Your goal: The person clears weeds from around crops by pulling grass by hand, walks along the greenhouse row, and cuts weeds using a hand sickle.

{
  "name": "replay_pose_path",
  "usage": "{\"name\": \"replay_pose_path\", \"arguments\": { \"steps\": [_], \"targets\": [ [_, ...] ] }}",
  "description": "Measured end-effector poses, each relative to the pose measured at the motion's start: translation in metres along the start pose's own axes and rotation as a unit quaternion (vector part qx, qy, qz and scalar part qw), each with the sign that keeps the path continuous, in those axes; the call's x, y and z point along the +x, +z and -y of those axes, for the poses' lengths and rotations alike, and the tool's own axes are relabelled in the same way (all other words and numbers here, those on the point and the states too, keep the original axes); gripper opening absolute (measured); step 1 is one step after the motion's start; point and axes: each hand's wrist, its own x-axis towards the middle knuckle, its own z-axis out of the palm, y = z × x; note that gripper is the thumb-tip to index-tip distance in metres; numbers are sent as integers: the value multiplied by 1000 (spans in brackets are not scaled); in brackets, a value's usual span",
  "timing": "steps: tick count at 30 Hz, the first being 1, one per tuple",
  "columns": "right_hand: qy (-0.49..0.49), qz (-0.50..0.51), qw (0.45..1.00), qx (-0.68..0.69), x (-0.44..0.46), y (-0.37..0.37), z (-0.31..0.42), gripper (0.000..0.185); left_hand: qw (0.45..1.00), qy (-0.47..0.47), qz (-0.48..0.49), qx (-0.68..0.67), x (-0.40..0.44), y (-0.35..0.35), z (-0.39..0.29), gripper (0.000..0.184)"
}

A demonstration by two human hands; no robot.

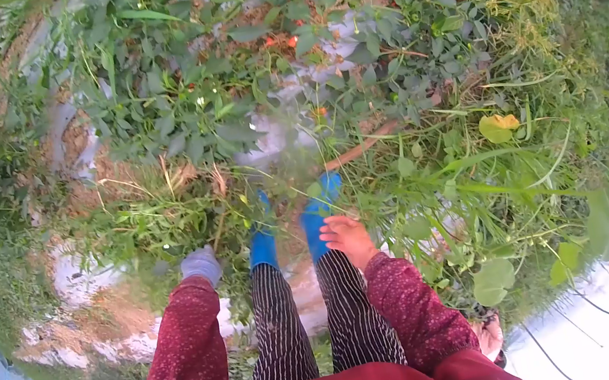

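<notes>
My left hand (202, 267), in a pale glove, is closed at the edge of a clump of green weeds (152, 219). A brown stalk (219, 224) rises beside it; whether the hand grips it is hidden. My right hand (350, 239) is bare, in front of my blue boot (314, 228). Its fingers are curled toward the left. Thin green stems (339, 204) run close above these fingers, but what they hold is too fine to make out.
Leafy plants with small red fruits (292, 41) stand ahead over whitish ground film (276, 142). Tall grass and a yellow leaf (499, 127) are at the right. A brown stick (362, 148) lies beyond my boots. White sheeting with dark hoops (608, 316) borders the right.
</notes>
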Motion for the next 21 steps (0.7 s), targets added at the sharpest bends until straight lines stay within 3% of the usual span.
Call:
{"name": "replay_pose_path", "arguments": {
  "steps": [2,5,6,9,11,13,15,16,17,18,21],
  "targets": [
    [-11,-28,999,41,11,-18,9,29,996,5,84,37,-6,-28,-1,53],
    [-34,-56,993,99,30,-37,29,29,987,21,106,118,-23,-70,-5,59],
    [-37,-71,990,119,33,-42,34,29,982,45,105,149,-22,-73,-3,57],
    [-91,-90,979,160,19,-63,38,26,977,150,135,76,-20,-100,-21,47],
    [-112,-76,972,192,42,-61,45,27,978,203,-46,23,-38,-139,-54,34],
    [-110,-66,971,203,62,-69,41,29,937,271,-167,-146,-20,-161,-79,25],
    [-106,-84,966,220,79,-75,37,29,895,299,-284,-171,-6,-197,-115,17],
    [-100,-91,965,223,89,-73,38,28,875,308,-298,-227,3,-214,-130,14],
    [-92,-101,965,225,99,-71,40,26,799,374,-455,-123,32,-226,-139,14],
    [-83,-112,964,228,107,-70,39,24,786,371,-483,-105,35,-250,-151,15],
    [-57,-134,965,218,148,-72,27,19,864,186,-449,129,55,-319,-172,17]
  ]
}}
